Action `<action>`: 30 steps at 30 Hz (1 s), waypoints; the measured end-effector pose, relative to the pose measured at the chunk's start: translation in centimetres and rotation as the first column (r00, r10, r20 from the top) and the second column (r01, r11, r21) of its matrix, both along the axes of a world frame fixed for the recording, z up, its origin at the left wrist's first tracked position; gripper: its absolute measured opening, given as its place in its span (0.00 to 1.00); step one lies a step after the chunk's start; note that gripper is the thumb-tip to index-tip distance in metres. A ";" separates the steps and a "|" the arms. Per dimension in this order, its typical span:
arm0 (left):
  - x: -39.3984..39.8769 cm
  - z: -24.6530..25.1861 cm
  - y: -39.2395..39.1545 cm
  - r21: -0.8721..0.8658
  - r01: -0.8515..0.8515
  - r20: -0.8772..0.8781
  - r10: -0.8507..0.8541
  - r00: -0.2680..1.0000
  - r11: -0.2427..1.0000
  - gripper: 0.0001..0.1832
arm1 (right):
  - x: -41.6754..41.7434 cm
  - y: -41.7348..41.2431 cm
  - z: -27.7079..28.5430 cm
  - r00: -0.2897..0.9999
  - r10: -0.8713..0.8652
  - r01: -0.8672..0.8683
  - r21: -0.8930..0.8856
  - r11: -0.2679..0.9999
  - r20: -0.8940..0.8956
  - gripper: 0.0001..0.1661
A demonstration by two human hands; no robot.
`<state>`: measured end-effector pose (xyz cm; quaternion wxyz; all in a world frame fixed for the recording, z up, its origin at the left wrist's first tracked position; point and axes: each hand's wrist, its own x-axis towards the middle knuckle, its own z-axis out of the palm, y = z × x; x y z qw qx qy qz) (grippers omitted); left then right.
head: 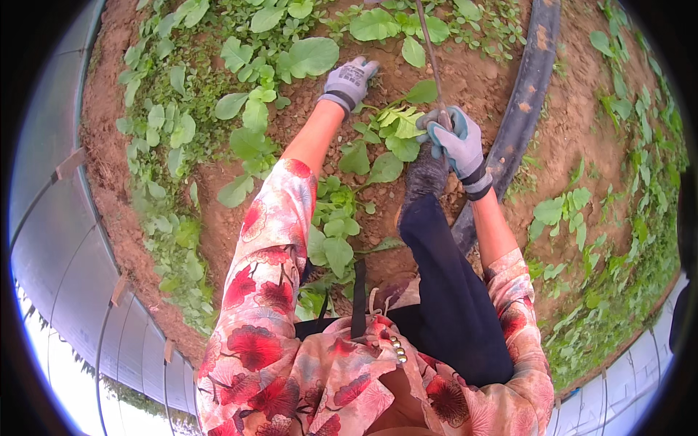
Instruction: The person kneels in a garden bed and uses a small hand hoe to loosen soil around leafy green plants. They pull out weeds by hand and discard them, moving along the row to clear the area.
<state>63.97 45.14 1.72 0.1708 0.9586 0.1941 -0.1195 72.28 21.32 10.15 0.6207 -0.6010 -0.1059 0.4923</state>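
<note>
My left hand, in a grey work glove with a dark cuff, reaches down to bare soil beside broad-leaved green seedlings. Its fingertips are at the ground by small weeds; whether they pinch anything is hidden. In the other glove, my right hand grips a long thin-shafted tool close to my shoe. The shaft runs away from me to the top of the view, where its working end is mostly cut off. A leafy plant with a paler, toothed leaf grows between my hands.
A black hose with soil patches curves along my right. Low weeds spread thickly to the left, and more green plants grow at right. Plastic greenhouse sheeting on a frame borders the left side. My bent leg is between my arms.
</note>
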 end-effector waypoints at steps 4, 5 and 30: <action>0.5 0.2 0.1 -0.016 -0.059 -0.139 0.056 0.989 0.998 0.23 | -0.1 -0.1 0.0 1.000 0.003 -0.003 -0.006 1.000 0.008 0.13; 0.0 0.5 0.9 -0.087 -0.112 -0.087 0.104 0.991 0.990 0.22 | -0.2 0.1 -0.1 1.000 0.014 -0.014 -0.003 1.000 0.016 0.13; -82.5 19.8 -36.6 -0.567 -0.687 -0.218 0.887 -0.407 -0.455 0.17 | -2.1 2.0 15.4 0.276 0.617 -0.628 -0.348 0.696 0.737 0.25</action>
